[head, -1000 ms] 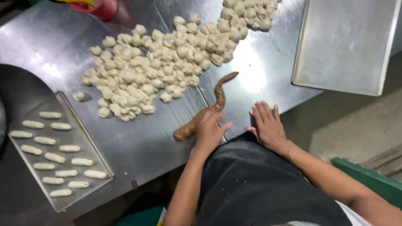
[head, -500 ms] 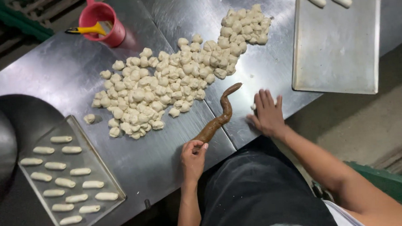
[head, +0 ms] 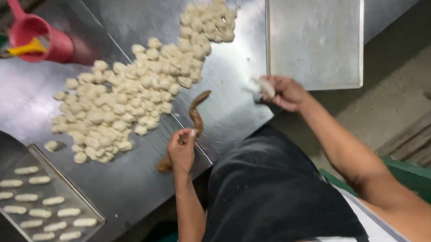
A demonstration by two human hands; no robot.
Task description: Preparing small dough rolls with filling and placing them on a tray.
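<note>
Left hand (head: pixel 182 148): pinching the brown filling rope (head: pixel 195 118), which lies on the steel table (head: pixel 224 101).
Right hand (head: pixel 280 91): closed around a pale dough piece (head: pixel 266 87) beside the empty tray (head: pixel 315 36).
Beyond: heaped dough pieces (head: pixel 128 95).
Risk: the thin rope may tear if tugged.

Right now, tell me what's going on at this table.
A person works dough at a steel table. The left hand pinches a brown rope of filling lying on the steel. The right hand holds a pale dough piece at the edge of a metal tray. A heap of dough lumps lies beyond the rope. A second tray, lower left, holds rows of shaped pieces. A pink cup stands at the far corner.
</note>
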